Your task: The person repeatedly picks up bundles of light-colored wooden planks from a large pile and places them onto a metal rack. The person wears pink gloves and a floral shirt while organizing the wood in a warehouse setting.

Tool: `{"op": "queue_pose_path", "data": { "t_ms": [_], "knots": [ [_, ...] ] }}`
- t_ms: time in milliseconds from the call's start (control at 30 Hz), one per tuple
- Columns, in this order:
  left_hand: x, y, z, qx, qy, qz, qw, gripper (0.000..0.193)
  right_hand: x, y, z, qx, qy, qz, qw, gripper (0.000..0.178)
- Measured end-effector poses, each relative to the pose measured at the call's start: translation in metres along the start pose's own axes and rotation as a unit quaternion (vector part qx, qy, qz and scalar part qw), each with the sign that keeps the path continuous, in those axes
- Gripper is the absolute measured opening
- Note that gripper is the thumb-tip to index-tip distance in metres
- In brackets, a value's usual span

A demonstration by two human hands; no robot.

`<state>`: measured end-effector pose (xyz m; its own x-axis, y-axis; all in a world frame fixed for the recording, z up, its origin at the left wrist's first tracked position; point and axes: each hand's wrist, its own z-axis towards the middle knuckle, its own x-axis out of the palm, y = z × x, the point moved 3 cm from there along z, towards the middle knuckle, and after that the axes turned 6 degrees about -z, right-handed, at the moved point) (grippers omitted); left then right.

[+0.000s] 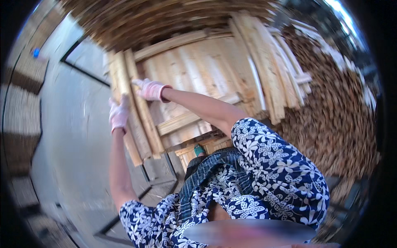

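Note:
Two or three long pale wooden boards [138, 105] lie side by side at the left edge of a wooden work table. My left hand [118, 113], in a pale pink and white knit glove, is at their outer side with the thumb over the top. Its fingers close against the outermost board. From the inner side my right hand [151, 89], gloved alike, reaches across and grips the inner board's edge. Motion blur softens the fingertips. Right of the hands stretches the flat wooden tabletop [194, 68], with a crosswise batten [182, 122] along its near side.
Several more boards [264, 66] lie along the table's right side. Large stacks of thin wood pieces rise beyond the table [165, 20] and at the right [331, 107]. A dark metal frame [84, 72] stands left on the grey floor [78, 136]. Bundled stacks [22, 109] line the far left.

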<state>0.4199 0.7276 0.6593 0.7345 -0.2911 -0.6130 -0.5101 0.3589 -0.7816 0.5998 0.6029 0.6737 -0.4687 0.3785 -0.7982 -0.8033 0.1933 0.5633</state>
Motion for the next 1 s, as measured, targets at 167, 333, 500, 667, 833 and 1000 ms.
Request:
{"op": "queue_pose_path", "data": {
  "t_ms": [167, 333, 500, 667, 833, 1000],
  "knots": [
    [-0.039, -0.018, -0.027, -0.012, -0.025, 0.205, 0.978, 0.095, -0.225, -0.004, -0.095, 0.092, -0.013, -0.337, 0.937, 0.057],
    [0.069, -0.186, -0.073, 0.396, 0.067, 0.039, 0.915, 0.063, -0.378, -0.227, -0.282, 0.434, -0.159, -0.394, 0.794, 0.101],
    [0.248, -0.294, -0.148, 0.190, 0.411, -0.202, 0.869, 0.091, -0.356, -0.235, -0.257, 0.423, -0.093, -0.287, 0.855, 0.104],
    [0.372, -0.350, -0.169, -0.041, 0.257, -0.356, 0.897, 0.093, -0.330, -0.193, -0.234, 0.414, -0.170, -0.380, 0.810, 0.066],
    [0.382, -0.350, -0.159, -0.138, 0.382, -0.501, 0.764, 0.055, -0.334, -0.199, -0.249, 0.415, -0.180, -0.342, 0.824, 0.065],
    [0.340, -0.327, -0.157, -0.106, 0.384, -0.567, 0.721, 0.029, -0.359, -0.244, -0.254, 0.285, -0.194, -0.032, 0.938, 0.084]
  ]
}}
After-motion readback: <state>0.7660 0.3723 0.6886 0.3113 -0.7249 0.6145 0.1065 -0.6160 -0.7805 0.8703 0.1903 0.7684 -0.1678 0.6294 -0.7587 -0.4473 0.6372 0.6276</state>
